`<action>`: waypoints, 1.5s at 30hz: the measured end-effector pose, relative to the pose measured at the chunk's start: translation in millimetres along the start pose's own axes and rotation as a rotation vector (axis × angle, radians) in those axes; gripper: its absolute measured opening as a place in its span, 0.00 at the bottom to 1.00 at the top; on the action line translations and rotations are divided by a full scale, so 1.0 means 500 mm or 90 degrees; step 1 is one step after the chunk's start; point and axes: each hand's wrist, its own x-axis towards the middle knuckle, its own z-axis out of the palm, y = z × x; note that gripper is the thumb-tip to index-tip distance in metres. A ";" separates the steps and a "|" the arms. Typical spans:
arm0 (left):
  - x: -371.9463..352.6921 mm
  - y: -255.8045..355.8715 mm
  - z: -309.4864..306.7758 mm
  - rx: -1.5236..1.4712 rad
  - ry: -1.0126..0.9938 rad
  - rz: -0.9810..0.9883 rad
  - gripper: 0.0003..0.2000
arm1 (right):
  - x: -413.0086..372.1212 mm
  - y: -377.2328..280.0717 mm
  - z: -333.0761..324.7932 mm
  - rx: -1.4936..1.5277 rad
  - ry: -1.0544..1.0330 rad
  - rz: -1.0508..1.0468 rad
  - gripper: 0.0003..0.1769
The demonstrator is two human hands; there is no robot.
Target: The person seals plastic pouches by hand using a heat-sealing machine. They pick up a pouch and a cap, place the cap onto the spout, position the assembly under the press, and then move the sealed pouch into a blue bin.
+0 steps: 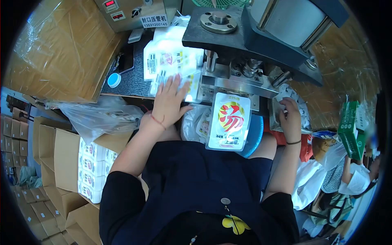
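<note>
Left hand (169,102) lies open on stacked pouches (167,61) left of the sealing machine (245,41). Right hand (290,118), right of it: grip unclear.

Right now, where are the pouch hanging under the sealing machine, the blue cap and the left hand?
pouch (228,122), head view, on its red printed character.
blue cap (114,80), head view, on its pale centre.
left hand (169,102), head view, on the back of the hand.
</note>
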 end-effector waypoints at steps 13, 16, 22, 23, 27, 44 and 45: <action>-0.044 0.158 -0.029 -0.744 -0.134 -0.166 0.09 | -0.023 -0.214 -0.005 0.363 -0.002 -0.170 0.12; -0.034 0.217 -0.026 -0.855 -0.207 -0.181 0.12 | -0.011 -0.254 -0.006 0.467 -0.017 -0.087 0.13; -0.036 0.277 -0.045 -1.197 -0.462 -0.281 0.16 | -0.006 -0.217 -0.027 0.296 -0.230 -0.145 0.13; -0.043 0.282 -0.039 -1.234 -0.493 -0.282 0.16 | -0.009 -0.214 -0.029 0.286 -0.216 -0.157 0.13; -0.043 0.276 -0.006 -1.299 -0.537 -0.285 0.15 | 0.002 -0.169 -0.040 0.076 -0.055 -0.034 0.16; 0.092 -0.080 0.082 0.001 0.125 -0.109 0.33 | -0.008 0.033 0.043 -0.004 0.042 0.084 0.22; 0.080 -0.071 0.064 -0.011 0.064 -0.089 0.32 | -0.008 0.027 0.035 0.018 0.052 0.089 0.23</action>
